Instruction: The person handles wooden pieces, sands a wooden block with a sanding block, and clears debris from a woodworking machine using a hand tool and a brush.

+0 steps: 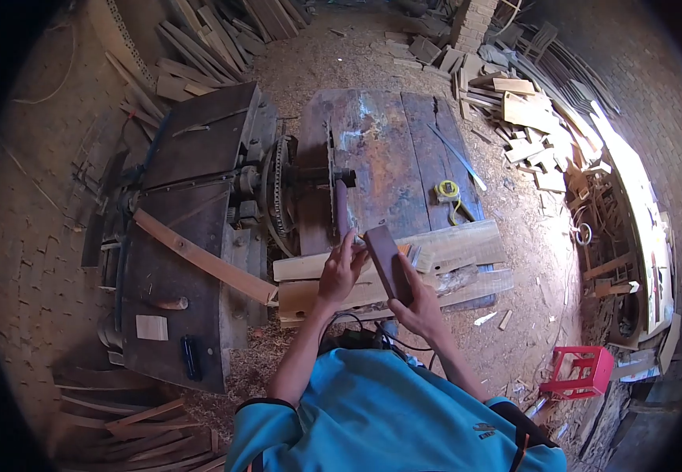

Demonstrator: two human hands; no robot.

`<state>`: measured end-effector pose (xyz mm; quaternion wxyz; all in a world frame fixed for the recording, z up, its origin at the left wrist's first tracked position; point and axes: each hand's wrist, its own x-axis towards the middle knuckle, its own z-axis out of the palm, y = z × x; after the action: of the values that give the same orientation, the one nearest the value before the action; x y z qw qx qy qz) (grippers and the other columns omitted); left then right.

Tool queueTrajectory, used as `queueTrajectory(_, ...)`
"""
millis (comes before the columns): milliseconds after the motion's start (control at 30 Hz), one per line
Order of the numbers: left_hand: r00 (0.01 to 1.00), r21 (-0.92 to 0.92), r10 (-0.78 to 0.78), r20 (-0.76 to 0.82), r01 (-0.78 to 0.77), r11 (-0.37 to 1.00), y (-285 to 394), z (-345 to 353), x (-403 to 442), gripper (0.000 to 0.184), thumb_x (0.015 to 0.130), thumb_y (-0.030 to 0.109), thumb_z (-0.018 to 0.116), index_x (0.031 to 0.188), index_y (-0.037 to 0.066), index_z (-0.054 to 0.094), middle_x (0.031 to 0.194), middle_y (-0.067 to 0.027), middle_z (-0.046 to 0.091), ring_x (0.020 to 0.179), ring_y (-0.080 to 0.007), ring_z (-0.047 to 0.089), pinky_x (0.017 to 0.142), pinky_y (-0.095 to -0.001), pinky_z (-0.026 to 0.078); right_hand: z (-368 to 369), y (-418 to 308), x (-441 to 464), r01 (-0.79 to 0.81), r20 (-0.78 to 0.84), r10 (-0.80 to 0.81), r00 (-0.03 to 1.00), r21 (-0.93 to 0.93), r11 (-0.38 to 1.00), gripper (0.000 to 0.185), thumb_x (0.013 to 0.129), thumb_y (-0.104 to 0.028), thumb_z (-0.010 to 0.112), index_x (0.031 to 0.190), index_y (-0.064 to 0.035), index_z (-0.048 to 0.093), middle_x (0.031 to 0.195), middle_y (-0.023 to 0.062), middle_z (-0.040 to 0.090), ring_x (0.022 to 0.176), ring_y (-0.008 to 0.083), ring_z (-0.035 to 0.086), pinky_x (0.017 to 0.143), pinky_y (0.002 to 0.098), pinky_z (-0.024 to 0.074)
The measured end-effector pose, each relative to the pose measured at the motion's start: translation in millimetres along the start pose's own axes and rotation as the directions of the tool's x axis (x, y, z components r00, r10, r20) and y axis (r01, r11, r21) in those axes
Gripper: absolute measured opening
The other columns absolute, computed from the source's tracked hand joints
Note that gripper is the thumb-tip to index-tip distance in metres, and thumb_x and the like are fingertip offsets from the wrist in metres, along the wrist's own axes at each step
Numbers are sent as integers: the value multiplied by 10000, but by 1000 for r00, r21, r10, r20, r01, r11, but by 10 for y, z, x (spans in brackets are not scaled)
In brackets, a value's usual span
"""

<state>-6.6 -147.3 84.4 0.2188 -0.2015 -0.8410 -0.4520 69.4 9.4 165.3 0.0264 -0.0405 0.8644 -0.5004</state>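
My right hand (pixel 419 311) is wrapped round a reddish-brown rectangular block (pixel 389 266), held tilted over the boards. My left hand (pixel 342 273) is raised beside the block's upper end, its fingers drawn together near a small pale thing that I cannot make out. Beneath both hands lie pale wooden boards (pixel 467 245) across the front of a worn work table (pixel 388 157). Beyond my left fingertips a long purplish piece (pixel 341 206) lies beside an upright toothed saw blade (pixel 330 161).
A yellow tape measure (pixel 447 191) and a thin blue strip (pixel 459 157) lie on the table. At left stands a dark machine bed (pixel 179 307) with a wooden strip (pixel 199 256) across it. A red stool (pixel 581 372) and scrap wood (pixel 534 118) are at right.
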Motion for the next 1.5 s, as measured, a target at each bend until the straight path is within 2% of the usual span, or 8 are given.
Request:
queueTrajectory(333, 999, -49, -47, -27, 46, 998, -80, 35, -38, 456, 762, 108, 571, 1162, 29, 365, 786, -101, 600, 744, -257, 587, 649, -335, 462, 91, 18, -11, 272, -160, -278, 947, -56, 961, 713, 624, -128, 515, 1285, -104, 250, 810, 247, 527, 697, 363, 532, 631, 389, 420)
queueTrajectory(667, 999, -39, -27, -41, 25, 999, -78, 30, -24, 430, 771, 105, 561, 1149, 23, 372, 776, -101, 585, 740, -249, 581, 616, -326, 471, 139, 0, -22, 184, -107, -188, 976, -42, 982, 682, 644, -102, 504, 1282, -117, 264, 833, 250, 529, 700, 358, 544, 638, 383, 427)
queueTrajectory(700, 998, -79, -63, -18, 61, 995, -58, 23, -18, 429, 773, 98, 555, 1151, 23, 365, 772, -99, 586, 742, -250, 579, 627, -329, 469, 72, -40, 18, -150, 120, 151, 981, -21, 989, 680, 646, -94, 503, 1283, -119, 267, 868, 252, 526, 744, 363, 541, 669, 370, 426)
queueTrajectory(933, 998, -90, -32, -46, 28, 996, -72, 29, -20, 420, 771, 98, 555, 1135, 10, 363, 786, -103, 590, 744, -246, 583, 641, -324, 466, 125, -74, 23, 314, -145, -322, 936, -72, 947, 654, 668, -96, 502, 1280, -111, 273, 793, 225, 533, 705, 326, 549, 662, 354, 430)
queueTrajectory(1033, 995, -115, -93, -28, 89, 989, -69, 19, -63, 405, 773, 100, 551, 1124, 4, 373, 802, -105, 595, 747, -251, 586, 647, -322, 465, 79, -134, 32, 16, 23, -17, 1000, 68, 998, 642, 682, -93, 496, 1282, -104, 269, 761, 192, 542, 658, 289, 542, 646, 338, 436)
queueTrajectory(1200, 993, -144, -120, -19, 116, 983, -62, 31, -53, 417, 783, 118, 540, 1137, 4, 352, 828, -110, 600, 768, -254, 588, 646, -321, 472, 166, -89, 65, 308, -175, -302, 937, 8, 951, 654, 682, -93, 505, 1287, -96, 257, 815, 201, 551, 656, 278, 552, 623, 322, 437)
queueTrajectory(1300, 991, -155, -135, -25, 130, 979, -81, 34, -106, 425, 777, 116, 549, 1132, 13, 340, 819, -106, 598, 768, -260, 584, 659, -330, 466, 41, -142, 136, -110, 165, 115, 980, -37, 993, 661, 681, -89, 514, 1285, -60, 247, 883, 222, 545, 760, 304, 552, 701, 321, 423)
queueTrajectory(1500, 990, -180, -131, -60, 118, 977, -44, 38, -76, 476, 769, 89, 559, 1155, 17, 290, 813, -108, 595, 774, -257, 580, 659, -328, 460, 173, -55, 99, 237, -51, -237, 970, -12, 972, 648, 704, -123, 515, 1292, -107, 243, 783, 232, 534, 658, 325, 537, 631, 371, 413)
